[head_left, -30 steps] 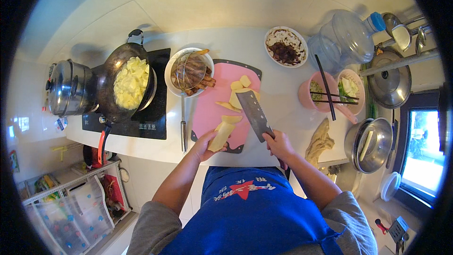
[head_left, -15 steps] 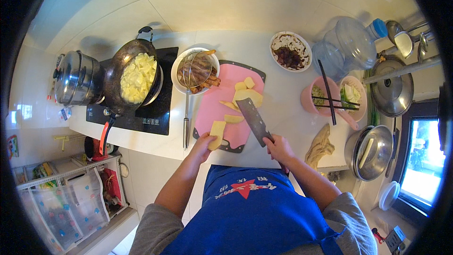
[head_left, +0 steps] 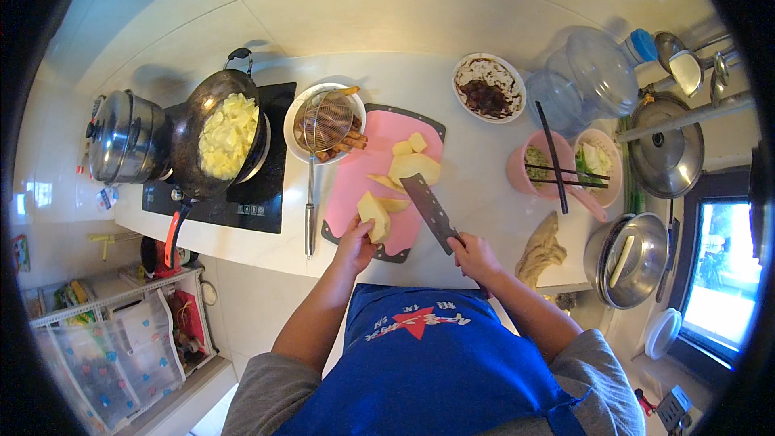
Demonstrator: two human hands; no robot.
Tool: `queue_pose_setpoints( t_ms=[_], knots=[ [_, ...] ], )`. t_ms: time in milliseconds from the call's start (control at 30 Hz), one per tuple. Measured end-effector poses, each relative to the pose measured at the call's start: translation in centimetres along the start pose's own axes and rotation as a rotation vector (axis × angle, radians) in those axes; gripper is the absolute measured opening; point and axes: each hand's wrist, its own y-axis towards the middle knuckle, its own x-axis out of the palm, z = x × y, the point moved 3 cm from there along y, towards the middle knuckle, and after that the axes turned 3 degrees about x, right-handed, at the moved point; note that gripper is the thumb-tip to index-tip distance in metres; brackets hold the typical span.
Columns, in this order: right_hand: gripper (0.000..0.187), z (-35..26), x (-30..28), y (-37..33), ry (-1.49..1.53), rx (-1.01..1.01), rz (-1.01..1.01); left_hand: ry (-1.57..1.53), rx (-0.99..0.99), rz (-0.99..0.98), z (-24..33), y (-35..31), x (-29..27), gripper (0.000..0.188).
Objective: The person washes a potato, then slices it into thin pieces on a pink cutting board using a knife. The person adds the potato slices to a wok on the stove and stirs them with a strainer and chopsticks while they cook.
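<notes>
My left hand (head_left: 356, 247) grips a pale yellow potato piece (head_left: 374, 215) by its lower end, over the near left part of the pink cutting board (head_left: 401, 123). My right hand (head_left: 475, 259) is closed round the handle of a kitchen knife (head_left: 429, 211) with a broad dark blade and holes along it. Its blade slants up and left, the tip close to a large cut slab (head_left: 415, 167) on the board. Two small chunks (head_left: 408, 144) lie beyond that slab. Thinner slices (head_left: 393, 203) lie partly behind the held piece.
Left of the board, a strainer (head_left: 326, 119) rests across a white bowl (head_left: 300, 145) of brown strips. A wok (head_left: 198, 125) of yellow chunks stands on the black cooktop (head_left: 270, 194). To the right are a pink pot (head_left: 526, 178) with chopsticks, a cloth (head_left: 540, 252) and metal bowls (head_left: 646, 246).
The potato piece in my left hand has turned and moved slightly up and right, nearer the slices. The knife stays in my right hand, hardly moved. The whole view has shifted slightly.
</notes>
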Motion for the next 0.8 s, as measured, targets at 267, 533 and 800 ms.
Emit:
queue_pose_setpoints(
  t_ms=[267, 533, 800],
  knots=[
    [0.032, 0.0, -0.1, 0.2, -0.043, -0.001, 0.005, -0.061, -0.048, -0.123, 0.9, -1.0, 0.9, 0.053],
    [0.035, -0.9, -0.2, 0.2, -0.065, 0.048, -0.012, 0.169, 0.138, 0.059, 1.4, -0.7, 1.4, 0.068],
    [0.033, -1.3, -0.1, 0.1, -0.098, 0.033, -0.039, 0.565, 0.315, 0.198, 0.9, 0.5, 0.1, 0.072]
  ],
)
